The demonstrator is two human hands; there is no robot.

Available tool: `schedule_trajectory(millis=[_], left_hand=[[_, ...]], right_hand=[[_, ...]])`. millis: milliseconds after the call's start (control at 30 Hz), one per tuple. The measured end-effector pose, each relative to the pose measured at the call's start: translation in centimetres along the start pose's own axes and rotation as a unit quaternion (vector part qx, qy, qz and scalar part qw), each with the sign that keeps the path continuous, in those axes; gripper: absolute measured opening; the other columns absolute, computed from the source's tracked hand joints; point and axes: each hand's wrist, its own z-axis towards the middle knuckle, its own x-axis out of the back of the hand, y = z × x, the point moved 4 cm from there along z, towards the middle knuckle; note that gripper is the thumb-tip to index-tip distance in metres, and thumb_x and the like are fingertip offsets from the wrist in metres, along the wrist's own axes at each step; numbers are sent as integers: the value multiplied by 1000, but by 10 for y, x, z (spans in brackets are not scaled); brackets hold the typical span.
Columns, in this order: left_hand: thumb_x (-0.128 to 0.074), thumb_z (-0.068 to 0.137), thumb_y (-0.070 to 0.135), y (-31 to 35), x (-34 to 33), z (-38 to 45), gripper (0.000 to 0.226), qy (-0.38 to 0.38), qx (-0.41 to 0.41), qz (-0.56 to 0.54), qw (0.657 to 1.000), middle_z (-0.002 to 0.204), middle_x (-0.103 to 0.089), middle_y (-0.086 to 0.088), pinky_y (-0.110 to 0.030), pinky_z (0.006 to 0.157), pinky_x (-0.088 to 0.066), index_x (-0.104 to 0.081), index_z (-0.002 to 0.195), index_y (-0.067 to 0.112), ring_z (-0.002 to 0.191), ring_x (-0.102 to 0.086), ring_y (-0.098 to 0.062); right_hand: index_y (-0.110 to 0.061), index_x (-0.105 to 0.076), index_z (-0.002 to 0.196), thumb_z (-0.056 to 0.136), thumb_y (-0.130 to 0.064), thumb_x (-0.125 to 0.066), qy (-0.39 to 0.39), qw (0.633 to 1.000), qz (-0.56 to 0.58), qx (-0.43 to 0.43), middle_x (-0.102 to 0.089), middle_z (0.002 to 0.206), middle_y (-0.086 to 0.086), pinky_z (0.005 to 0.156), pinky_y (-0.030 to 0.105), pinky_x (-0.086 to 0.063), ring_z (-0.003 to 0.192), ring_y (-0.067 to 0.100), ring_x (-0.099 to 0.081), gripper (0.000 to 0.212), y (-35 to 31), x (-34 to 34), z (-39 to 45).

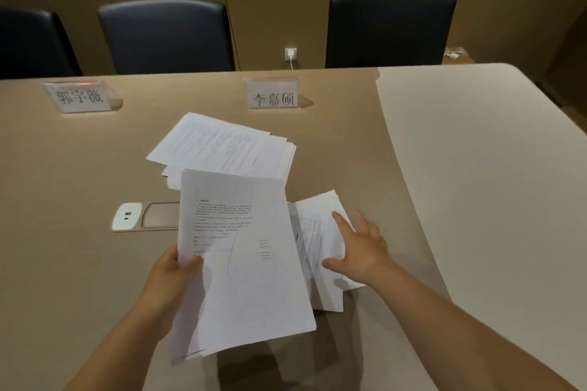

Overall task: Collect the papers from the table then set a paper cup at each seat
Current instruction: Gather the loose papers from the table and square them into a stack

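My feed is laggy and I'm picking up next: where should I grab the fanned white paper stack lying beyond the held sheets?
Probably the right edge of the fanned white paper stack, coming in from the right with the free right hand. There the sheet edges lie nearly flush, while the left corners splay, and the near edge is hidden behind the sheets in the left hand.

Two clear name stands sit on the table's far side. The left name stand (pixel 83 96) reads 郭宇薇; the right name stand (pixel 273 96) reads 李嘉硕. Print on the papers (pixel 236 232) is too small to read.
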Motion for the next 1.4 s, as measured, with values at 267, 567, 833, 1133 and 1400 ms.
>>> schedule_trajectory(millis=[267, 567, 833, 1133, 1400], left_hand=[[-53, 98, 8, -63, 13, -9, 22, 17, 89, -27, 996, 107, -72, -9, -39, 70, -53, -62, 115, 18, 92, -68, -30], [-55, 96, 2, -93, -19, -32, 18, 54, 123, -98, 986, 103, -73, -11, -31, 68, -51, -64, 111, 9, 85, -68, -26], [-60, 88, 8, -89, -50, -34, 32, 21, 178, -118, 977, 120, -66, -14, -56, 86, -59, -62, 120, 10, 96, -69, -36], [-59, 90, 1, -77, -69, -29, 28, 69, 159, -121, 977, 128, -53, -12, -32, 64, -53, -50, 109, 21, 95, -62, -28], [-62, 86, 3, -73, -60, -29, 33, 78, 18, -61, 995, 121, -53, -13, -50, 84, -58, -61, 91, 35, 89, -65, -31]], right_hand=[[-40, 2, 153, 68, -72, -66, -75, 989, -115, 58, 18, 164, -2, 118, 55, -8, 150, 34, 13, 113, -19, -66, -6], [-28, -28, 147, 76, -65, -65, 65, 986, -118, 95, -24, 157, 8, 115, 50, -22, 145, 30, -19, 89, -53, -16, 40], [-26, -20, 149, 75, -77, -52, 7, 993, -108, 52, -30, 153, 1, 108, 53, -28, 141, 24, -26, 96, -46, -29, 56], [-26, -64, 104, 68, -63, -75, -119, 985, 128, 17, -70, 103, -9, 73, 24, -53, 91, 11, -67, 53, -49, -42, 11], [-22, -68, 109, 81, -8, -76, -138, 902, 409, -27, -79, 95, -8, 66, 28, -60, 83, 15, -76, 32, -5, -53, -20]])
